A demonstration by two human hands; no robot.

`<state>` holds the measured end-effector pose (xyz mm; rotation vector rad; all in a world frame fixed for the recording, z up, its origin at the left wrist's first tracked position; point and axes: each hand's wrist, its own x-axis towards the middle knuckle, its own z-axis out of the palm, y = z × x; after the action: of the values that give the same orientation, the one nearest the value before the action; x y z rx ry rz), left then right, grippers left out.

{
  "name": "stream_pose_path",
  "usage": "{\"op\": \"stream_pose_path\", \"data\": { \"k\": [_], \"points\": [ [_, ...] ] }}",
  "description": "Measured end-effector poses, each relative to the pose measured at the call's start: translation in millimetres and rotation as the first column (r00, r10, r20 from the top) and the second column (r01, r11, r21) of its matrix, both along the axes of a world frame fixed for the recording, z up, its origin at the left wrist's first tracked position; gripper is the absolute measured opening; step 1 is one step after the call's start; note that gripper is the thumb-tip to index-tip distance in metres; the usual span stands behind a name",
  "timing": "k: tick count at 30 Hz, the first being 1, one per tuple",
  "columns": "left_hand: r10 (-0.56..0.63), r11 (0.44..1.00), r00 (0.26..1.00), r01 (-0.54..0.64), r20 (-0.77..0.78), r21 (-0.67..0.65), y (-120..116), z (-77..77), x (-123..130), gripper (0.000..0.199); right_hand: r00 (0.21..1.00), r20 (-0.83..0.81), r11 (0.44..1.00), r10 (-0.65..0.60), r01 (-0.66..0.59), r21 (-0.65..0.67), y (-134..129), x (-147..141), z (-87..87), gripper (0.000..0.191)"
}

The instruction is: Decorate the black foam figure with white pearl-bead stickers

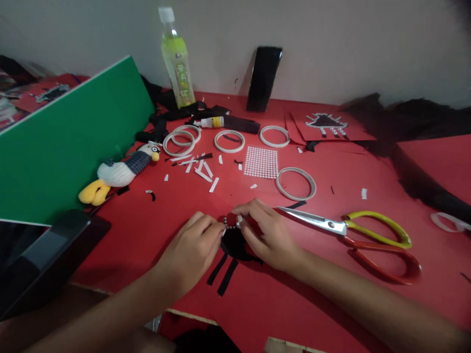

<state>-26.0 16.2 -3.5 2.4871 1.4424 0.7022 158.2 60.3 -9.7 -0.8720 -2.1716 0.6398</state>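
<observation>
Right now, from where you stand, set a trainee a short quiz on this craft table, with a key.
1. True or false: the scissors have one yellow handle loop and one red handle loop.
2. Which of these leans upright against the wall?
A) the sheet of stick-on beads
B) the dark phone
C) the plush bird
3. Fill in the colour: between the left hand and the right hand, a row of small beads runs along the edge of a ____ cutout.

Key: 1. True; 2. B; 3. black
</observation>
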Motion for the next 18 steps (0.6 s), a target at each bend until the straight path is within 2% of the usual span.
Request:
{"op": "stream_pose_path", "data": {
  "k": [8, 15, 18],
  "points": [
    [0.052, 0.998, 0.987, -0.047, -0.153, 0.033, -7, 4.3, 9, 0.019, 1.000, 0.000, 1.000, 0.020, -0.020, -0.021, 1, 0, -1.3, 0.020],
    [0.049, 0.997, 0.920, -0.023, -0.388, 0.071, -15, 9.8, 22, 0.022, 0.999, -0.001, 0.999, 0.035, -0.035, -0.027, 0, 0, -1.8, 0.019],
    [0.070, 0.994, 0.906, -0.028, -0.418, 0.104, -18, 9.9, 24, 0.022, 0.999, 0.000, 0.999, 0.035, -0.035, -0.026, 0, 0, -2.0, 0.020]
  ]
}}
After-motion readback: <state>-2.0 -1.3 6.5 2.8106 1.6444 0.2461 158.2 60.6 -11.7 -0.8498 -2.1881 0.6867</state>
